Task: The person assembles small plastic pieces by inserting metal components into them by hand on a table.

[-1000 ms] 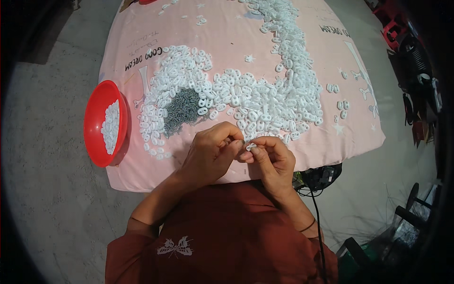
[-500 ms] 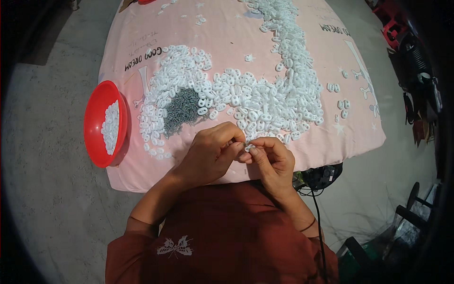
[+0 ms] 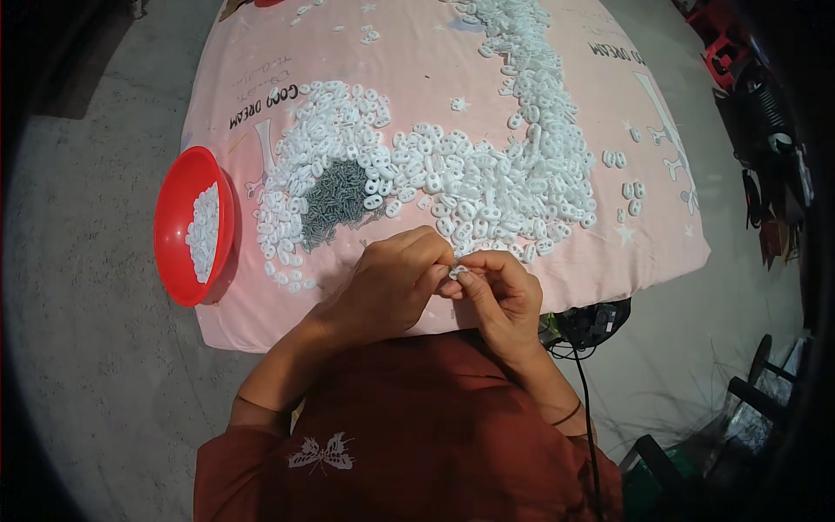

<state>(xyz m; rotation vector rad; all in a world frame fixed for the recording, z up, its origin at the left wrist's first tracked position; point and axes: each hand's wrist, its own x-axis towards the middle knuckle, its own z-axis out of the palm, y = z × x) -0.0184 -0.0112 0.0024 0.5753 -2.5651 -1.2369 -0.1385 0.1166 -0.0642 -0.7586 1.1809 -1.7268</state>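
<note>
A small white plastic piece with two holes [image 3: 457, 272] is pinched between the thumb and fingers of my right hand [image 3: 503, 300], low over the near edge of the pink cloth. My left hand [image 3: 387, 277] meets it from the left, fingers closed against the piece; whatever they grip is hidden. Beyond my hands spreads a heap of similar white oval two-hole pieces [image 3: 487, 187]. Just past my left hand lies a pile of small grey screws [image 3: 335, 206], partly ringed by more white pieces [image 3: 326, 126].
A red bowl [image 3: 167, 230] holding small white pieces stands at the cloth's left edge. The pink printed cloth [image 3: 417, 78] covers the work surface. Several loose white pieces [image 3: 633, 190] lie at the right. A black cable [image 3: 584, 409] hangs beside my right forearm.
My left fingers have shifted slightly at the white piece, which has turned a little in my right hand. The heaps and the bowl look the same.
</note>
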